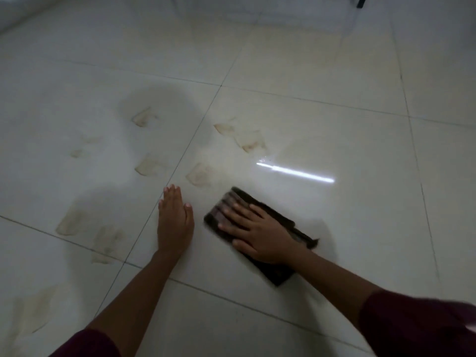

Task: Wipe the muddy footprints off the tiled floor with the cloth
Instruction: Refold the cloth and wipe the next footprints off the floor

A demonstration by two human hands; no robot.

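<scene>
A dark brown folded cloth point(233, 202) lies flat on the pale tiled floor point(322, 130), blurred at its edges. My right hand point(253, 231) presses down on it with spread, straight fingers. My left hand point(174, 220) rests flat on the floor just left of the cloth, fingers together and pointing away. Several brownish muddy footprints mark the tiles: one point(199, 173) just beyond the cloth, a pair point(247, 139) farther off, others to the left point(148, 167) and near left point(70, 222).
Grout lines cross the glossy floor. A bright strip of reflected light point(296, 172) lies right of the prints. A white wall base point(15, 16) runs at the far left. A dark object point(360, 1) and pale furniture stand at the far top.
</scene>
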